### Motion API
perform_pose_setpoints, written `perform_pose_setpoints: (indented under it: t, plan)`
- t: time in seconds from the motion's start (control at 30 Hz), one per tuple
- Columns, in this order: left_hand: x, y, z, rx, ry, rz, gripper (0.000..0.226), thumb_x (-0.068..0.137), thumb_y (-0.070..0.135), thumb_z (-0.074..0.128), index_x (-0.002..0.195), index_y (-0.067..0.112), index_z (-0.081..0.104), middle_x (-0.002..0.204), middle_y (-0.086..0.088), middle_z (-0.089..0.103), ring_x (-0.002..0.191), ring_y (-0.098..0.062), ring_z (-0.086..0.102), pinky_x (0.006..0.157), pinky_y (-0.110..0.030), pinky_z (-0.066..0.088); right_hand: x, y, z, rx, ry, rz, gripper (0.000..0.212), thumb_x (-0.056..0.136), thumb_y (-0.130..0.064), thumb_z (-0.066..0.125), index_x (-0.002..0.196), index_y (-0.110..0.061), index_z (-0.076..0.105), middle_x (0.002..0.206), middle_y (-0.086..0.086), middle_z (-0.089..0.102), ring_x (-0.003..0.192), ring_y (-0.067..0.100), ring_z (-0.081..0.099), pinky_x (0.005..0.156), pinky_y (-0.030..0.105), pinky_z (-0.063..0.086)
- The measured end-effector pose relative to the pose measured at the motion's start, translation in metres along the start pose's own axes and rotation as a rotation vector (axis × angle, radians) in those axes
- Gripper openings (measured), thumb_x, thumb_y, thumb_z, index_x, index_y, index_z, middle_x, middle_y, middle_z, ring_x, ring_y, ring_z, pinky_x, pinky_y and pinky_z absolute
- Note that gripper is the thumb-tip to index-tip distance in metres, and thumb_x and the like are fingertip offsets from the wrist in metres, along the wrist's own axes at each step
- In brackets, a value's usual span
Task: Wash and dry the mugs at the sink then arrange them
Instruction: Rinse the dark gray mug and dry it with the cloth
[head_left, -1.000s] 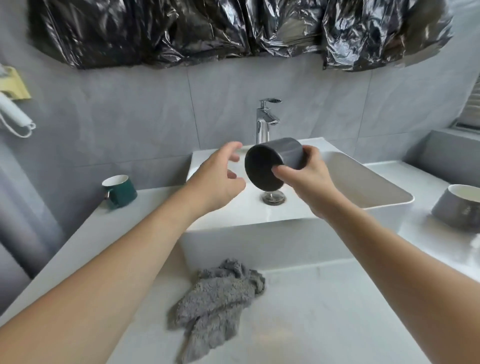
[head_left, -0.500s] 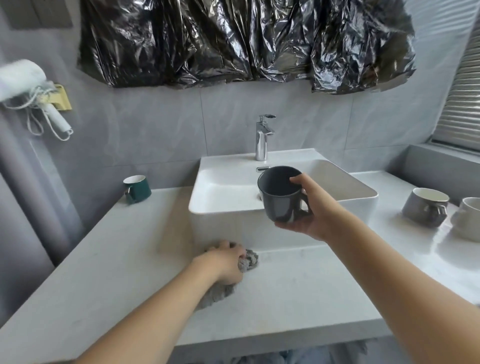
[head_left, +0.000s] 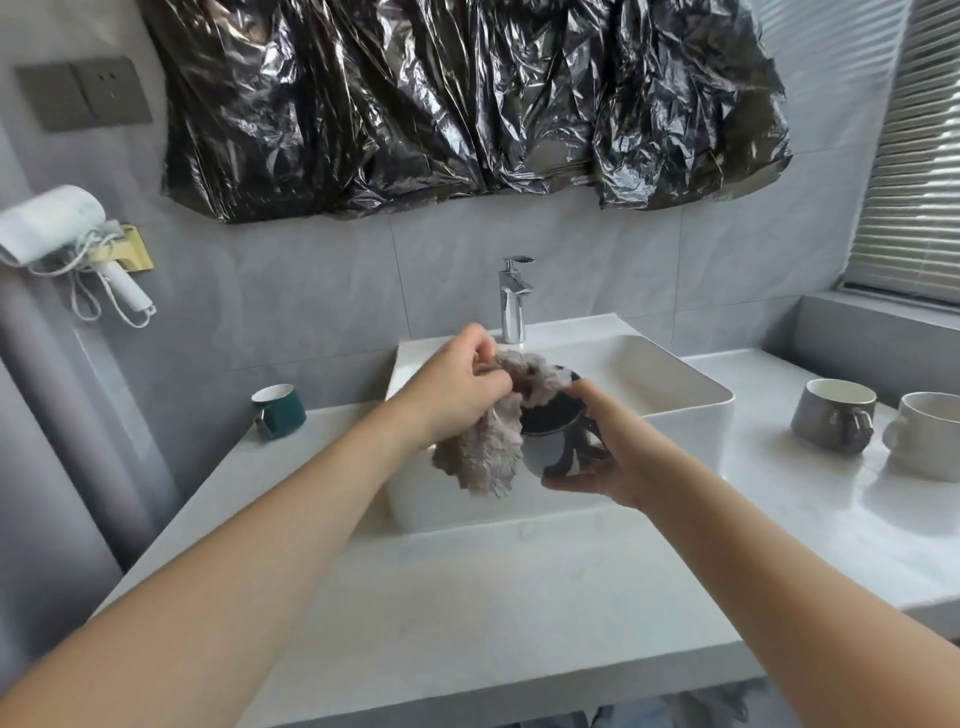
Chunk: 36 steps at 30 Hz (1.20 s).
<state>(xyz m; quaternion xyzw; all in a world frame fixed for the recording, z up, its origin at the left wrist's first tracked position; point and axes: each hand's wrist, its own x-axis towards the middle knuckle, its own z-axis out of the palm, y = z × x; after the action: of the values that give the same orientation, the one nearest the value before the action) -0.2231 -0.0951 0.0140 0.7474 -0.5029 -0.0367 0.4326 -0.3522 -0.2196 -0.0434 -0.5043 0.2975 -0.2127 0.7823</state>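
Gripping the dark mug (head_left: 556, 447), right hand (head_left: 602, 457) fingers curled around; left hand (head_left: 457, 389) fingers pinching cloth (head_left: 488, 447) alongside.

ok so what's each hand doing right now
Left hand: closed, gripping the grey cloth at the mug's mouth.
Right hand: closed, holding the dark mug from its side.

Single head-worn wide-angle view, looking forward and down across worktop (head_left: 467, 597) toward sink (head_left: 675, 395) and tiled back wall. Close range: both forearms enter from bottom edge. Strong edge distortion. No second view to share.
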Motion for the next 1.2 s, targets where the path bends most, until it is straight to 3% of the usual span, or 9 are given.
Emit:
perform_pose_setpoints:
  t: [0.07,0.13,0.27,0.43,0.57,0.7,0.87,1.0,1.2]
  plan:
    - [0.004,0.003,0.007,0.296,-0.128,0.091,0.016,0.085,0.026,0.058,0.095,0.028,0.046,0.101,0.005,0.048,0.089,-0.016,0.046,0.072,-0.026,0.038,0.005,-0.013,0.007,-0.071,-0.032,-0.03,0.023,0.091,-0.042,0.063,0.095,-0.021,0.07,0.083,0.001,0.068,0.083,0.02,0.062,0.09,0.06,0.055]
    - [0.012,0.002,0.005,0.421,-0.197,0.114,0.03,0.087,0.035,0.059,0.116,0.035,0.051,0.129,0.01,0.032,0.121,-0.012,0.03,0.094,-0.029,0.037,0.014,-0.03,0.011,-0.116,-0.034,-0.051,0.024,0.091,-0.043,0.061,0.097,-0.021,0.069,0.085,0.003,0.068,0.084,0.021,0.064,0.092,0.057,0.055]
    - [0.044,-0.002,-0.009,0.451,-0.276,0.081,0.056,0.089,0.031,0.055,0.14,0.05,0.039,0.128,0.012,0.022,0.109,-0.005,0.032,0.092,-0.019,0.031,0.044,-0.062,0.011,-0.151,-0.01,-0.096,0.023,0.089,-0.04,0.065,0.091,-0.018,0.067,0.079,0.004,0.067,0.08,0.023,0.065,0.09,0.055,0.057]
    - [0.113,-0.038,0.001,0.252,0.03,0.236,0.035,0.082,0.017,0.057,0.106,0.035,0.039,0.092,-0.002,0.059,0.07,-0.022,0.054,0.069,-0.034,0.048,0.106,-0.078,0.003,-0.279,0.006,-0.125,0.032,0.088,-0.045,0.066,0.104,-0.017,0.068,0.095,0.008,0.065,0.09,0.026,0.062,0.086,0.058,0.058]
    - [0.149,-0.081,0.048,0.266,0.069,0.356,0.011,0.082,0.032,0.06,0.091,0.027,0.064,0.096,0.012,0.053,0.08,-0.012,0.055,0.072,-0.026,0.045,0.151,-0.074,-0.017,-0.422,0.025,-0.121,0.034,0.088,-0.045,0.065,0.106,-0.017,0.07,0.097,0.009,0.069,0.086,0.027,0.065,0.082,0.056,0.059]
    - [0.178,-0.107,0.09,0.546,0.068,0.584,0.032,0.087,0.045,0.05,0.08,0.021,0.071,0.092,0.005,0.052,0.078,-0.019,0.056,0.063,-0.034,0.051,0.183,-0.069,-0.03,-0.516,-0.004,-0.11,0.033,0.086,-0.043,0.067,0.108,-0.019,0.072,0.101,0.009,0.073,0.093,0.027,0.068,0.081,0.054,0.06]
    - [0.201,-0.132,0.087,0.311,-0.174,0.453,0.039,0.082,0.031,0.051,0.121,0.03,0.058,0.111,0.018,0.044,0.105,-0.001,0.047,0.093,-0.023,0.042,0.217,-0.088,-0.051,-0.471,0.06,-0.073,0.036,0.082,-0.038,0.074,0.109,-0.015,0.071,0.108,0.011,0.069,0.104,0.032,0.066,0.081,0.059,0.059]
    - [0.205,-0.136,0.105,0.288,-0.077,0.407,0.011,0.09,0.03,0.058,0.097,0.022,0.06,0.097,0.008,0.049,0.091,-0.016,0.057,0.08,-0.033,0.047,0.236,-0.085,-0.057,-0.489,0.067,-0.049,0.038,0.08,-0.037,0.075,0.109,-0.013,0.07,0.115,0.016,0.068,0.11,0.037,0.065,0.081,0.059,0.059]
    - [0.205,-0.13,0.131,0.608,0.157,0.226,0.028,0.09,0.043,0.052,0.075,0.022,0.04,0.086,0.003,0.06,0.086,-0.029,0.057,0.064,-0.033,0.033,0.25,-0.07,-0.052,-0.578,-0.058,-0.053,0.034,0.083,-0.038,0.069,0.109,-0.016,0.073,0.113,0.015,0.072,0.109,0.035,0.067,0.082,0.057,0.059]
